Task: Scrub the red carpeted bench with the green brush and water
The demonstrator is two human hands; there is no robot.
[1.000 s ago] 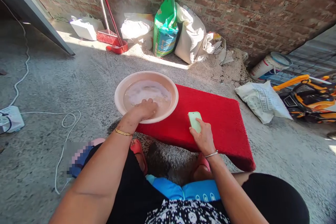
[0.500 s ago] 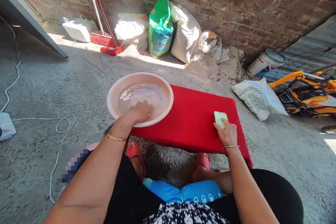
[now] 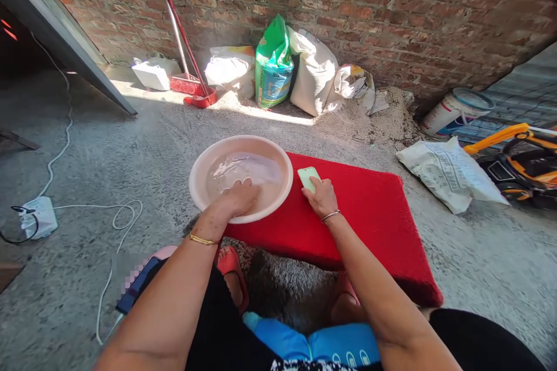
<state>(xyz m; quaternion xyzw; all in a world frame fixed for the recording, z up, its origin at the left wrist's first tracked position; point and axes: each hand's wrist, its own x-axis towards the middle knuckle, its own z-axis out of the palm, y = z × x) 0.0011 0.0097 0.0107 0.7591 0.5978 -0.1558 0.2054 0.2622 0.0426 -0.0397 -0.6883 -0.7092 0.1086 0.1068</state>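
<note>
My left hand [image 3: 241,198] reaches over the near rim of a pale pink basin [image 3: 196,185] of water. Its fingers are spread a little, with their tips down at the water and partly hidden by it. My right hand [image 3: 321,196] is closed on a flat, pale green rounded block [image 3: 308,177] with a small dark mark near its far end; its exact kind is unclear. The block lies over a long seat covered in red plush [image 3: 365,214], just right of the basin. The basin's right side overlaps the seat's left end.
Along the brick wall stand a broom and red dustpan [image 3: 202,98], a green sack [image 3: 274,72] and a white sack [image 3: 313,78]. To the right are a bucket [image 3: 456,111], a flat white bag [image 3: 452,171] and a yellow-black toy vehicle [image 3: 522,165]. A power strip [image 3: 41,217] with cable lies left.
My right hand has slid the pale green block leftward across the red seat, close to the basin. My left hand stays in the basin. The view has shifted slightly.
</note>
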